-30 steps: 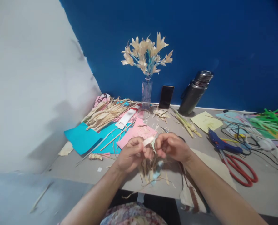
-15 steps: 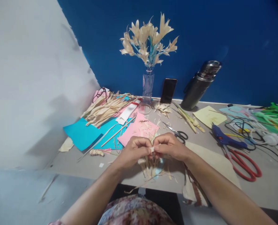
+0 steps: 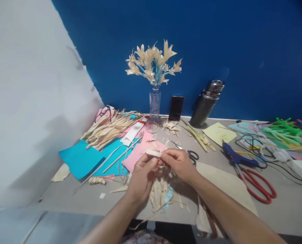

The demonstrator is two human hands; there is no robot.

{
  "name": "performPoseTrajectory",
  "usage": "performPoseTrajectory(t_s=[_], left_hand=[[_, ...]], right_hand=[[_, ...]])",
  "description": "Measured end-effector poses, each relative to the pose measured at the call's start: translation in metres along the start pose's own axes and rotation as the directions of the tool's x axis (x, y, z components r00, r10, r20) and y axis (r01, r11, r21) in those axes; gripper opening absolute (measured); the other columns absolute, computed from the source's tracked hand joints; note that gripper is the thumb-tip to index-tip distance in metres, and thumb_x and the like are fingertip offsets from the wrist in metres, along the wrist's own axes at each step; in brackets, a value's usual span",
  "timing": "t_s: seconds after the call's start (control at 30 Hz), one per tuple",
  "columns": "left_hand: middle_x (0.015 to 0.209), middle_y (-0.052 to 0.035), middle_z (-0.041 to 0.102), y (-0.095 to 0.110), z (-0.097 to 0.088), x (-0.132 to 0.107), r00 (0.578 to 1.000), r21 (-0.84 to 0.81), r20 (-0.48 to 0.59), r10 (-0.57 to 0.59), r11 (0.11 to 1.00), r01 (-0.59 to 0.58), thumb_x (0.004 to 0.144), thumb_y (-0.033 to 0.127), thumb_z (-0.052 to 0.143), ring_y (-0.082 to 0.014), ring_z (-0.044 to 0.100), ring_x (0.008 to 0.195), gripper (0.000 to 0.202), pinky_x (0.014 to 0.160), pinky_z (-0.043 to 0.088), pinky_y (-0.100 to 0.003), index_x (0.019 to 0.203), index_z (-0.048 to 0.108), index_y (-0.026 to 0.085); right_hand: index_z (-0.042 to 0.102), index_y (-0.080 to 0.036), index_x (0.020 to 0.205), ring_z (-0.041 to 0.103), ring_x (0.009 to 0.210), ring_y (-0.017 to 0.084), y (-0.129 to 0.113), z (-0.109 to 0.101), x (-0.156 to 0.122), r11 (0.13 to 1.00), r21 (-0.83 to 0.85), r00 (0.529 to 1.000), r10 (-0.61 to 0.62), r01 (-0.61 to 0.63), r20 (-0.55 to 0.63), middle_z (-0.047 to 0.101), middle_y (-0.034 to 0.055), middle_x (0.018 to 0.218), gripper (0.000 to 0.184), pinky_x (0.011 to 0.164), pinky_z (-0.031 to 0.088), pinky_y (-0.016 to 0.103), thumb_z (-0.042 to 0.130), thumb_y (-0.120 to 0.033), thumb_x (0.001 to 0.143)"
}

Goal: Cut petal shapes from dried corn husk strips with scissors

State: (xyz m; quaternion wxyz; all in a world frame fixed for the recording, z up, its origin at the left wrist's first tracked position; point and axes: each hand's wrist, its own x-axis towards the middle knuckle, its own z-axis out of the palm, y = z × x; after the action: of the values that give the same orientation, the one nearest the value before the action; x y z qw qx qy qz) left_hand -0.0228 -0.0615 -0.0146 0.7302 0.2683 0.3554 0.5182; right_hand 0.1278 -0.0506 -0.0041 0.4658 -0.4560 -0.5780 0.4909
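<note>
A short cream strip (image 3: 153, 153), seemingly dried husk, is stretched between my two hands above the table. My left hand (image 3: 145, 169) pinches its left part, with the thumb on the near side. At its right end, my right hand (image 3: 177, 162) grips it between thumb and fingers. Beneath the hands lie husk scraps (image 3: 161, 193) and a pale blue piece (image 3: 169, 196). Just beyond them is a pink paper sheet (image 3: 133, 157) strewn with trimmings. Small black-handled scissors (image 3: 192, 155) rest past my right hand, which partly hides them.
Husk flowers (image 3: 153, 62) stand in a clear bottle (image 3: 154, 105). Behind are a phone (image 3: 176, 108) and a flask (image 3: 205, 105). Dried husks (image 3: 107, 130) and blue paper (image 3: 81, 157) lie left. A glue gun (image 3: 239, 157), red-handled scissors (image 3: 261, 184), cables (image 3: 255, 139) and green pipe cleaners (image 3: 284, 130) lie right.
The cream strip now shows at greater length between my hands. My left hand has turned, its thumb pointing upward. The view has shifted, so the table things appear lower and further left.
</note>
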Motion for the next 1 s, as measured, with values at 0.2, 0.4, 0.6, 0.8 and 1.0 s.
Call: performPoseTrajectory(t_s=[0.2,0.4,0.6,0.8,1.0], left_hand=[[0.087,-0.0054,0.069,0.007,0.003,0.001,0.999,0.057,-0.029,0.022,0.998,-0.021,0.076,0.027,0.072,-0.0149,0.066,0.078,0.015,0.072,0.053,-0.026,0.078,0.063,0.014],[0.063,-0.0014,0.062,0.045,0.005,0.010,0.982,0.196,0.145,-0.123,0.976,0.093,0.075,0.025,0.071,-0.0129,0.061,0.054,0.018,0.048,0.047,-0.022,0.074,0.056,0.016],[0.062,-0.0006,0.062,0.058,0.005,0.046,0.987,0.330,0.151,-0.050,0.944,-0.003,0.067,0.023,0.079,-0.0087,0.057,0.052,0.020,0.045,0.041,-0.017,0.075,0.062,0.015],[0.063,-0.0006,0.062,0.061,-0.010,0.067,0.994,0.222,0.110,0.005,0.975,-0.029,0.064,0.014,0.080,-0.0074,0.056,0.052,0.024,0.047,0.042,-0.016,0.084,0.068,0.013],[0.067,-0.0049,0.067,0.072,-0.014,0.064,0.990,0.195,0.134,0.037,0.979,-0.063,0.066,0.012,0.078,-0.0108,0.063,0.058,0.025,0.053,0.049,-0.018,0.088,0.065,0.011]], right_hand=[[0.069,-0.019,0.070,0.053,0.058,0.015,-0.029,-0.048,0.003,0.767,-0.633,0.973,0.053,0.105,0.226,0.065,0.0026,0.067,0.019,0.056,0.036,0.026,0.058,-0.028,0.083],[0.070,-0.017,0.073,0.060,0.068,0.022,-0.018,-0.099,0.018,0.187,-0.958,0.909,0.397,-0.218,-0.129,0.067,0.0102,0.075,0.010,0.056,0.031,0.028,0.072,-0.024,0.066],[0.072,-0.016,0.078,0.061,0.070,0.022,-0.001,-0.103,0.022,0.245,-0.939,0.911,0.391,-0.240,-0.130,0.069,0.0098,0.078,0.019,0.055,0.032,0.026,0.073,-0.025,0.061],[0.069,-0.016,0.080,0.061,0.066,0.019,-0.007,-0.116,0.022,0.377,-0.902,0.940,0.331,-0.212,-0.083,0.069,0.0067,0.073,0.014,0.056,0.036,0.026,0.063,-0.023,0.070],[0.065,-0.015,0.100,0.061,0.076,0.018,-0.003,-0.095,0.022,0.958,-0.222,0.960,0.222,-0.182,0.173,0.068,0.0060,0.088,0.032,0.064,0.045,0.027,0.070,-0.032,0.073]])
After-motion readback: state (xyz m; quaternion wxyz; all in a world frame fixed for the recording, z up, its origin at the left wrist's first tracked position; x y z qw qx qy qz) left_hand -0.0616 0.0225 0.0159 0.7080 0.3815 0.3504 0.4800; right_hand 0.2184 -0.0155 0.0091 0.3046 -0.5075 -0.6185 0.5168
